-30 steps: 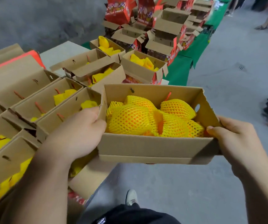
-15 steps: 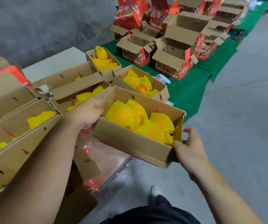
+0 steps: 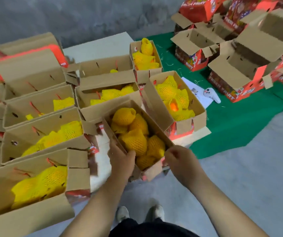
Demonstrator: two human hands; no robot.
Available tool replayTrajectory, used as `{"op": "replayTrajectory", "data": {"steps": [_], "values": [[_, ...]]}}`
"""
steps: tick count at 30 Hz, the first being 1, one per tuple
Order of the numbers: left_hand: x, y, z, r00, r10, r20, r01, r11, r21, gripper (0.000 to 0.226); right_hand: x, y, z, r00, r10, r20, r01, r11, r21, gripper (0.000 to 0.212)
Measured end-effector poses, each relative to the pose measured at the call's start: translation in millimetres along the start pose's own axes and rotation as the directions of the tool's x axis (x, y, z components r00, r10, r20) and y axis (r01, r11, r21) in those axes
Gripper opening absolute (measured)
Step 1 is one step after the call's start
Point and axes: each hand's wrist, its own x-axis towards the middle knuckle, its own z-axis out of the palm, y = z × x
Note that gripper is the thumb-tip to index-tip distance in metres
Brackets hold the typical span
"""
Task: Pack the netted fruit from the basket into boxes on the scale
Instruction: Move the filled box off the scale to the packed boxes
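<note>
Lowered from chest height, the filled box (image 3: 138, 139) of netted fruit (image 3: 134, 134) now sits among packed boxes (image 3: 40, 134); left hand (image 3: 122, 161) and right hand (image 3: 180, 161) grip its near end, which overhangs and could tip

filled boxes (image 3: 41, 137) crowd left, open box (image 3: 176, 101) ahead, bare floor (image 3: 240, 168) right

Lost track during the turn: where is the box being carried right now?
Centre of the head view: the carried box, gripped by left hand and right hand, sits beside the filled box near the green cloth.
</note>
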Motion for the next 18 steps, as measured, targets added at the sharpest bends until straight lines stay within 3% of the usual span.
{"op": "replayTrajectory", "data": {"steps": [1,2,4,5,7,9,14,18], "values": [[-11.5,-1.2,5.7,0.999,-0.008,0.034,0.010,0.998,-0.063,0.081,12.4,-2.7,-8.6,0.989,-0.057,-0.140,0.053,0.998,-0.036,0.005],[-18.9,-2.1,8.8,0.997,-0.012,0.070,0.020,0.992,-0.122,0.076,26.6,-6.2,-11.1,0.969,-0.135,-0.207,0.114,0.988,-0.107,0.016],[-21.6,-0.9,11.4,0.992,-0.042,0.116,0.061,0.984,-0.167,0.070,52.6,-10.4,-7.0,0.979,-0.195,-0.054,0.166,0.929,-0.332,0.042],[-18.4,-0.9,12.8,0.993,-0.056,0.107,0.070,0.989,-0.128,0.068,62.0,-9.9,-1.5,0.989,-0.135,0.052,0.145,0.916,-0.375,0.041],[-14.1,-0.4,17.3,0.999,-0.040,0.023,0.037,0.994,0.103,0.069,72.9,0.0,6.6,0.985,-0.051,0.163,0.106,0.930,-0.352,0.029],[-19.0,-0.9,21.0,0.999,0.040,0.034,-0.046,0.977,0.207,0.071,69.5,19.0,9.0,0.990,-0.080,0.119,0.118,0.926,-0.360,0.035],[-6.7,2.9,25.2,0.949,0.064,0.309,-0.070,0.998,0.009,0.078,62.2,49.5,8.0,0.999,-0.038,0.010,0.040,0.951,-0.308,0.040],[19.9,25.6,29.4,0.942,0.020,0.334,0.007,0.997,-0.080,0.074,70.0,39.6,8.5,0.999,-0.027,-0.044,0.017,0.978,-0.208,0.041]]}}
